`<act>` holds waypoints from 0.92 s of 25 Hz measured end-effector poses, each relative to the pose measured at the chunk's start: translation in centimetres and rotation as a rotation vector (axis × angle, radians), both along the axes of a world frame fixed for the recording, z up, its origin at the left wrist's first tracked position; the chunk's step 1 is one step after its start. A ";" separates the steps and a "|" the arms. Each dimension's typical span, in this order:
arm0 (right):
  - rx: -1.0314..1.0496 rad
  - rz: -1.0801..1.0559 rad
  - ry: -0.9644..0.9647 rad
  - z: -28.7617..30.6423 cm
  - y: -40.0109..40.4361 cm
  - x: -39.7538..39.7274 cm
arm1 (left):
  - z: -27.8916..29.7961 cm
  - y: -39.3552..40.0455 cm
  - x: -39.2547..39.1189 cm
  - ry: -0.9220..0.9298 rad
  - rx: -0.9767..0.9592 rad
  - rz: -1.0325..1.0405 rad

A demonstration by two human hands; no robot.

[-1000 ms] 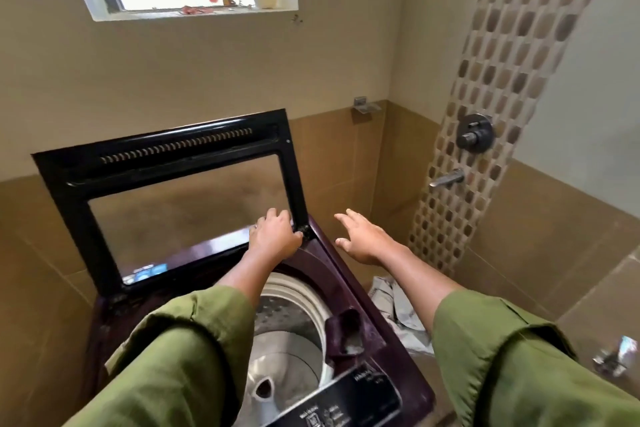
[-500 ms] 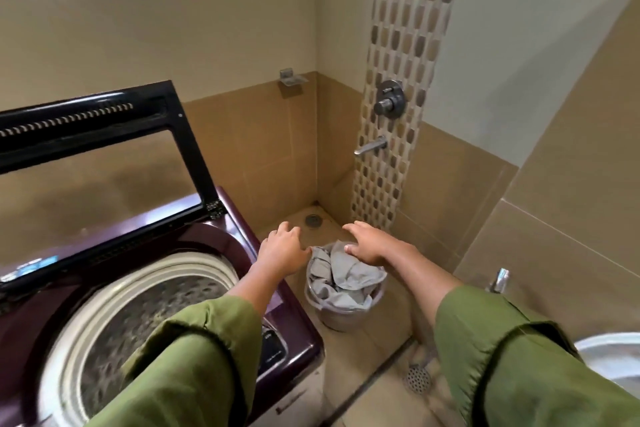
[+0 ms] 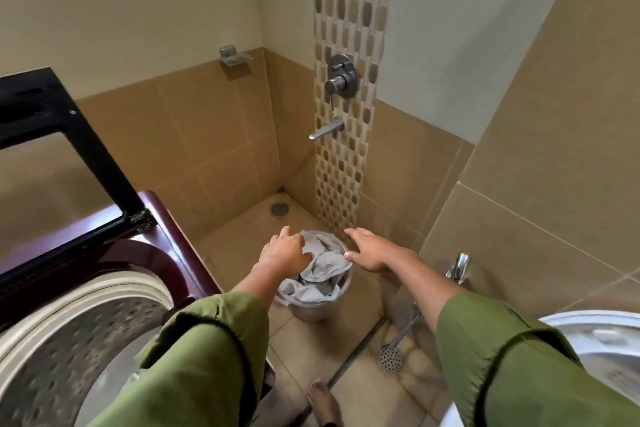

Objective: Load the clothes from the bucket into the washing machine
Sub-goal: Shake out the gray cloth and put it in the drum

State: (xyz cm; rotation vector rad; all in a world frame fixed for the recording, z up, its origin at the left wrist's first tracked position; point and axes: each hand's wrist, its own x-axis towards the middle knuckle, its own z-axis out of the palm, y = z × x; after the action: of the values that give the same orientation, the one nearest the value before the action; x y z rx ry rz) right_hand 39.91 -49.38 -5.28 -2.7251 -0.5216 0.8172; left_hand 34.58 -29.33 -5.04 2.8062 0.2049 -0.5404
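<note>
Left hand: the left hand (image 3: 284,251) is down on the near-left side of the heap of clothes (image 3: 320,263), knuckles up, fingers bent and dug into the grey cloth, taking hold of it.
Right hand: the right hand (image 3: 372,251) hovers flat over the right rim of the bucket (image 3: 313,310), palm down, fingers straight and slightly spread, thumb pointing in toward the cloth; it grips nothing, and I cannot tell whether the thumb tip touches the fabric.
Arms: both forearms reach forward and down from loose green sleeves (image 3: 207,354), the left one crossing over the corner of the washing machine (image 3: 162,253).
Clothes: crumpled pale grey pieces fill the bucket to the top, lying between the two hands.
Bucket: a small pale round one, standing upright on the floor (image 3: 311,350), just beside the machine's right side.
Washing machine: a maroon top loader to the left, its dark-framed lid (image 3: 52,135) raised, the perforated drum (image 3: 69,350) exposed.
Around: a wall tap (image 3: 327,130) and mixer knob (image 3: 341,77) on the mosaic strip beyond the bucket, a floor drain (image 3: 390,357) near the right arm, and a bare foot (image 3: 323,402) at the bottom edge.
</note>
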 end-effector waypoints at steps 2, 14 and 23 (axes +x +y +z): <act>-0.033 0.017 0.003 -1.1 -0.4 1.8 | -1.2 -0.2 1.9 0.013 -0.025 0.011; -0.231 0.189 0.209 -13.6 1.0 9.3 | -14.9 2.7 10.1 0.204 -0.203 0.120; -0.201 0.210 0.439 -31.3 5.1 10.2 | -31.8 5.7 9.0 0.384 -0.264 0.308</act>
State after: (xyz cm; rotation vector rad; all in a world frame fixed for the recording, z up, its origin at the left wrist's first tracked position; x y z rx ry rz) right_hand 50.11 -44.24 -36.55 -2.5654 -0.6602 1.5479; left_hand 43.63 -23.63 -36.79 2.3356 0.5839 -0.9456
